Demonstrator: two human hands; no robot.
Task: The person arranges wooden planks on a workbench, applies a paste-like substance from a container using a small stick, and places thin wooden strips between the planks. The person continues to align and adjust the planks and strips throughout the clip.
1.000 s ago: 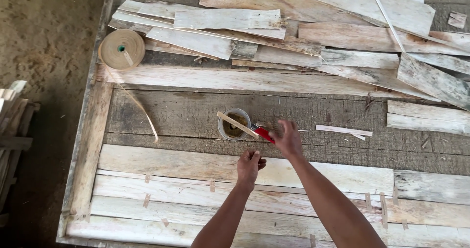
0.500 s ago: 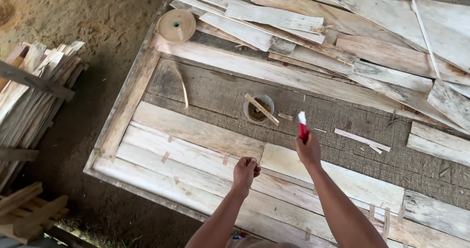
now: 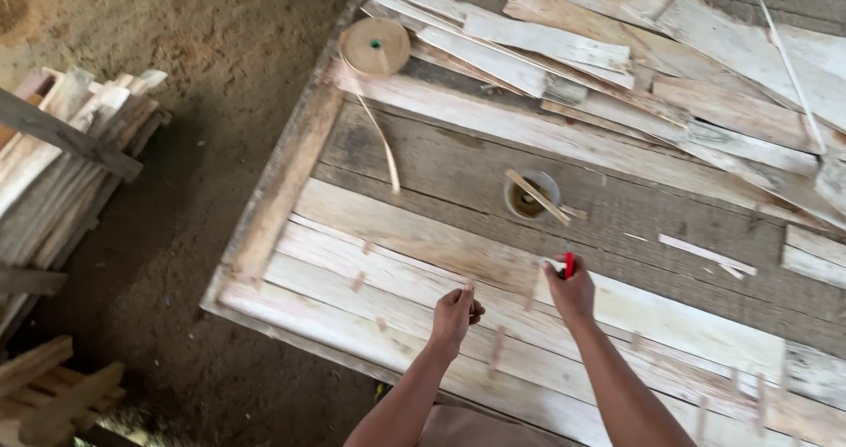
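My right hand (image 3: 573, 293) grips a small red-handled tool (image 3: 568, 264) above pale veneer sheets (image 3: 397, 235) laid on a wooden work table (image 3: 282, 178). My left hand (image 3: 454, 313) hovers just left of it with fingers curled and pinched; I cannot tell whether it holds anything. Short tape strips (image 3: 358, 280) cross the seams between the sheets. A small round cup (image 3: 529, 196) with a flat wooden stick in it stands beyond my hands.
A roll of brown paper tape (image 3: 375, 47) lies at the table's far left, a loose end trailing down. Rough veneer pieces (image 3: 617, 68) are heaped along the far side. Stacked wood strips (image 3: 62, 165) sit on the dirt floor at left.
The view has swung left and down, showing more floor and the stacked strips. Both hands have drawn back from the cup toward the near sheets, the right still gripping the red tool.
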